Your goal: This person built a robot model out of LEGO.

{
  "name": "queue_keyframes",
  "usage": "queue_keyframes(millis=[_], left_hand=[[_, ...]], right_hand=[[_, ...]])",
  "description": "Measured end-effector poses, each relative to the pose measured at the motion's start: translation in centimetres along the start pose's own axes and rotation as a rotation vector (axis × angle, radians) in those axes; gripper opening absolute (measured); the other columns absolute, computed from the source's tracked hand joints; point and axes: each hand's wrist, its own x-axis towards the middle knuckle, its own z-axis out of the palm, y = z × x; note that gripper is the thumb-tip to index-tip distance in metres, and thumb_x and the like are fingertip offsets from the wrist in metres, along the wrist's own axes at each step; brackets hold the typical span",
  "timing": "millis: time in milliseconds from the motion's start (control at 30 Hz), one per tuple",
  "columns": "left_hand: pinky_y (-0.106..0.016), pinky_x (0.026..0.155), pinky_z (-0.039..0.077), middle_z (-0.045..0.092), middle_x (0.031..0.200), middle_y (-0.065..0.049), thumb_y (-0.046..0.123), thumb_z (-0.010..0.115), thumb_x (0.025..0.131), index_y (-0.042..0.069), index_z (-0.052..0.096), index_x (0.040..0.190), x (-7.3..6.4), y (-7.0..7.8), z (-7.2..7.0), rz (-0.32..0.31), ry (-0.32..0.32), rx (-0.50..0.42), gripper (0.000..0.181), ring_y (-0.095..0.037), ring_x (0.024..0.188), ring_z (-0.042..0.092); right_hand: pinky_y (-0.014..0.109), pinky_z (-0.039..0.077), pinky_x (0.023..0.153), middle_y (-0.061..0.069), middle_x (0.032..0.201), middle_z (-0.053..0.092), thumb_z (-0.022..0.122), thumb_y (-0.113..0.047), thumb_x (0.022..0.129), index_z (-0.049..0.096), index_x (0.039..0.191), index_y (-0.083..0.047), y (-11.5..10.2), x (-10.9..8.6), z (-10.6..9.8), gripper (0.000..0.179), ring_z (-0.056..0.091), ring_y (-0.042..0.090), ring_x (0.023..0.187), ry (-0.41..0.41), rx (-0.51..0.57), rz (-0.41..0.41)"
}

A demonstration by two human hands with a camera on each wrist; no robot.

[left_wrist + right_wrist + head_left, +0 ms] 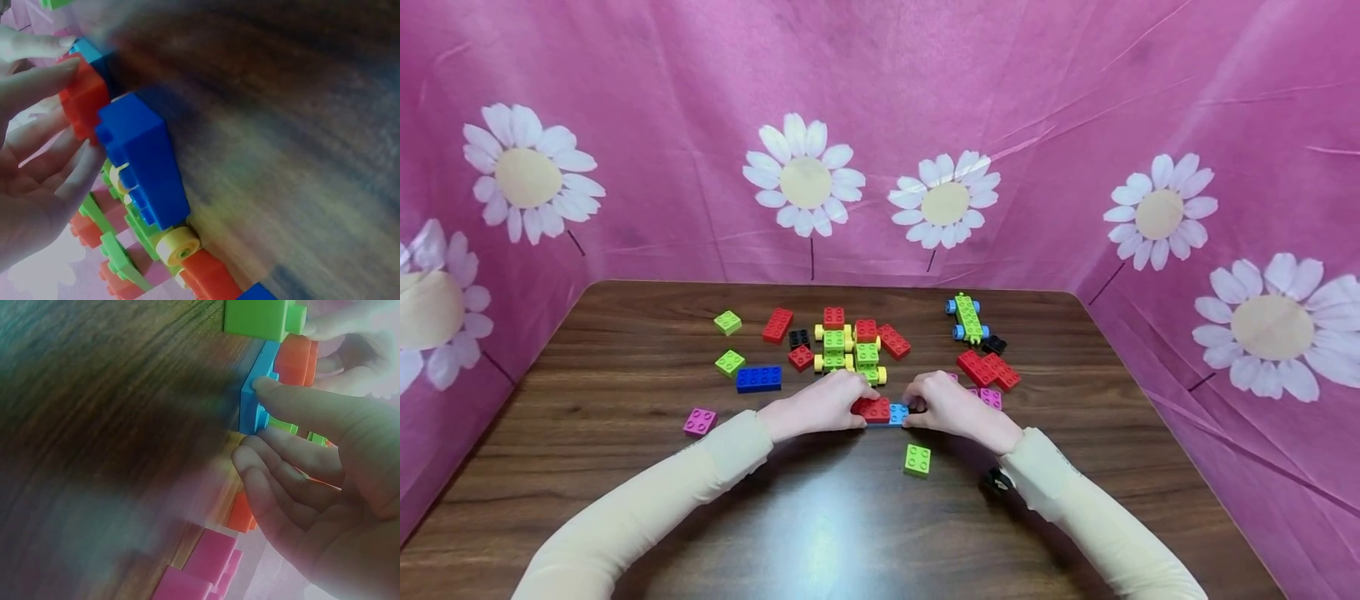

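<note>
L hand (pixel 817 407) pinches red brick (pixel 876 409), R hand (pixel 957 407) blue brick (pixel 898 415), btwn worktop (pixel 625 392) side edges; prob. joining step, next needs firm press.

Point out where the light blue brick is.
In the head view, the light blue brick sits between the left hand and the right hand, its left part under a red brick.

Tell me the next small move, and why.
Probably press the red brick down with the left hand while the right hand steadies the light-blue brick. The left hand grips the red brick atop the light-blue one, the right pinches the end with bare studs, and whether they are fully joined can't be seen.
</note>
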Motion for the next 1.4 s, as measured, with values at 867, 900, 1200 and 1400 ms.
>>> queue_keyframes(millis=[867, 900, 1200, 1400], left_hand=[[-0.033, 0.087, 0.057, 0.077, 0.105, -0.008, 0.018, 0.078, 0.085, 0.003, 0.075, 0.107, 0.1, -0.5, -0.3, 0.006, 0.013, -0.083, 0.027, -0.016, 0.097, 0.071], [-0.033, 0.087, 0.057, 0.077, 0.105, -0.008, 0.018, 0.078, 0.085, 0.003, 0.075, 0.107, 0.1, -0.5, -0.3, 0.009, 0.015, -0.081, 0.027, -0.017, 0.097, 0.071], [-0.032, 0.086, 0.057, 0.077, 0.106, -0.007, 0.019, 0.078, 0.085, 0.004, 0.075, 0.108, 0.1, -0.7, -0.2, 0.018, 0.009, -0.068, 0.027, -0.016, 0.096, 0.071], [-0.032, 0.086, 0.057, 0.077, 0.106, -0.007, 0.019, 0.079, 0.085, 0.004, 0.076, 0.108, 0.1, -0.7, -0.4, 0.023, 0.009, -0.063, 0.027, -0.016, 0.096, 0.071]], right_hand=[[0.019, 0.053, 0.071, 0.005, 0.095, 0.071, 0.08, -0.024, 0.084, 0.073, 0.104, -0.006, -0.2, -0.4, 0.3, 0.028, 0.061, 0.008, 0.079, -0.012, -0.002, 0.041], [0.02, 0.054, 0.072, 0.006, 0.096, 0.071, 0.08, -0.024, 0.084, 0.073, 0.104, -0.006, -0.2, -0.5, 0.4, 0.028, 0.061, 0.008, 0.079, -0.011, -0.003, 0.041], [0.021, 0.054, 0.072, 0.005, 0.098, 0.071, 0.078, -0.024, 0.085, 0.073, 0.104, -0.007, -0.1, -0.9, 0.8, 0.026, 0.061, 0.009, 0.081, 0.026, -0.01, 0.007], [0.023, 0.055, 0.074, 0.004, 0.099, 0.071, 0.074, -0.022, 0.089, 0.072, 0.106, -0.007, -0.1, -1.1, 1.0, 0.023, 0.063, 0.009, 0.084, 0.045, 0.022, -0.003]])
